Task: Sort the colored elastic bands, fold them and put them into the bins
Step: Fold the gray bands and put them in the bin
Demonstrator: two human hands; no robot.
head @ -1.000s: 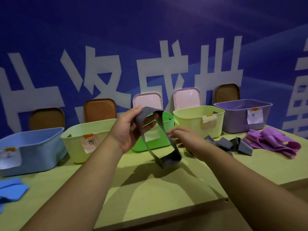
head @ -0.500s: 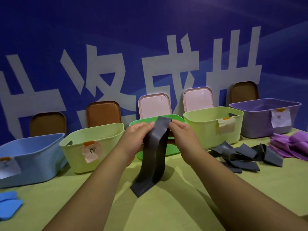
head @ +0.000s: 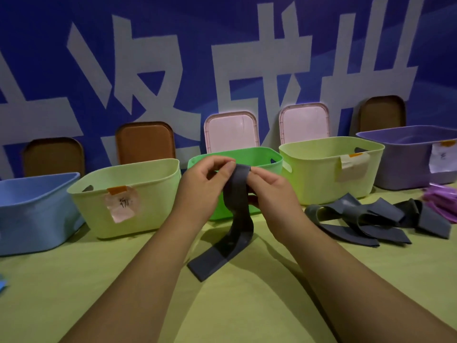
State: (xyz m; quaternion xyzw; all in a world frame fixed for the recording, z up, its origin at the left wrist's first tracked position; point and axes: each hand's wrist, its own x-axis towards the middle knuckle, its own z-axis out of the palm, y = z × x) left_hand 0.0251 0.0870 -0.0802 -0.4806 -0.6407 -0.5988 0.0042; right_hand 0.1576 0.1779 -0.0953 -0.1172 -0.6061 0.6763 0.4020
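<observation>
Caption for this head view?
Left hand and right hand pinch the top of a grey band, its tail on the table, before the green bin.

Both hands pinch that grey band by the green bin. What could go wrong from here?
The grey band is pinched only at its top by the left hand and right hand; its lower end trails on the table, so the fold may come out uneven or slip loose. The pile of grey bands lies close to the purple bands, so colours could get mixed.
</observation>
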